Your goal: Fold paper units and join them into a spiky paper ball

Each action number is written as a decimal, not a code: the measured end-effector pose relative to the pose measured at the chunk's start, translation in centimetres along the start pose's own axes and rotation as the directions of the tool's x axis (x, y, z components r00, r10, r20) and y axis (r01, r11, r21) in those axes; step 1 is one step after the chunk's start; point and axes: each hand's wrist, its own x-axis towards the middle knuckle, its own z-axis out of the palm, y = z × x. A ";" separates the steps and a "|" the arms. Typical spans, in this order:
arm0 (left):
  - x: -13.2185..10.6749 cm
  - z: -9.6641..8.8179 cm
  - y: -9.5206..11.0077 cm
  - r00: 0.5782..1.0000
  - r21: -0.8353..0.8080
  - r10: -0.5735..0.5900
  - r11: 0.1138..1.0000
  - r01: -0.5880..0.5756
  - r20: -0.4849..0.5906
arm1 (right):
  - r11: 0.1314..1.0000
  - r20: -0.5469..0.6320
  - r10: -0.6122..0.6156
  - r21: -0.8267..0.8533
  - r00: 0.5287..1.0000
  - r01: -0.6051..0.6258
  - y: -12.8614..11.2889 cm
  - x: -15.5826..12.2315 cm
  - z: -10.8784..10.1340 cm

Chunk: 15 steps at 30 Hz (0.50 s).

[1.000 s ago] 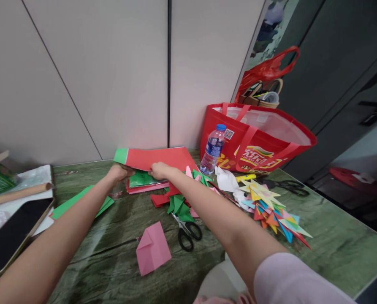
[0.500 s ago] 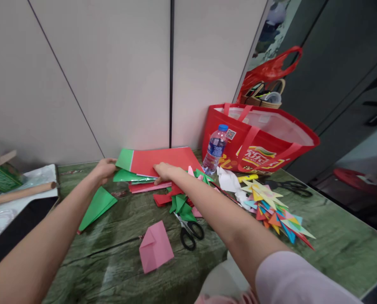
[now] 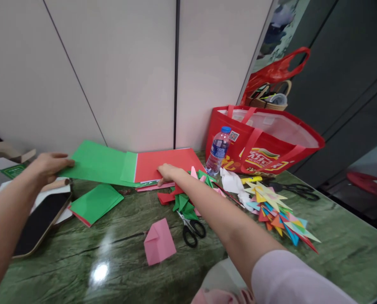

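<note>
My left hand (image 3: 53, 168) pinches the left end of a large green paper sheet (image 3: 96, 164), which stretches out leftward from the stack near the wall. My right hand (image 3: 169, 172) presses on the front edge of the red paper (image 3: 166, 160) on top of that stack, its fingers curled over the edge. Below the green sheet lies a smaller pile of green paper (image 3: 96, 203) with a red edge showing. A folded pink paper (image 3: 159, 242) rests nearer to me, beside black-handled scissors (image 3: 193, 232). Green and red folded pieces (image 3: 184, 204) lie partly behind my right forearm.
A water bottle (image 3: 218, 152) stands against a red shopping bag (image 3: 267, 143) at the back right. Colourful folded paper stars (image 3: 280, 215), white tissue (image 3: 231, 181), a yellow tube (image 3: 251, 179) and another pair of scissors (image 3: 299, 190) lie in front. A black-topped tray (image 3: 44, 219) is at left.
My left hand has moved left, drawing the green sheet well out from the stack. My right hand stays on the red paper. The view has shifted slightly.
</note>
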 end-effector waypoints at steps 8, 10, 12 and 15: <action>-3.3 0.9 -0.7 0.974 0.250 0.193 0.944 -0.217 0.115 | 0.999 0.011 0.049 -0.023 0.999 -0.049 -1.2 -0.8 0.1; -5.0 1.9 -0.7 0.936 0.340 0.337 0.872 -0.351 0.102 | 0.998 0.004 0.059 -0.029 0.998 -0.058 -1.2 -0.7 0.2; -6.7 2.6 -0.5 0.880 0.394 0.452 0.790 -0.471 0.146 | 0.997 -0.003 0.068 -0.034 0.998 -0.068 -1.2 -0.5 0.3; -8.7 2.8 0.1 0.809 0.453 0.552 0.679 -0.578 0.203 | 0.997 -0.012 0.073 -0.037 0.997 -0.074 -1.3 -0.3 0.4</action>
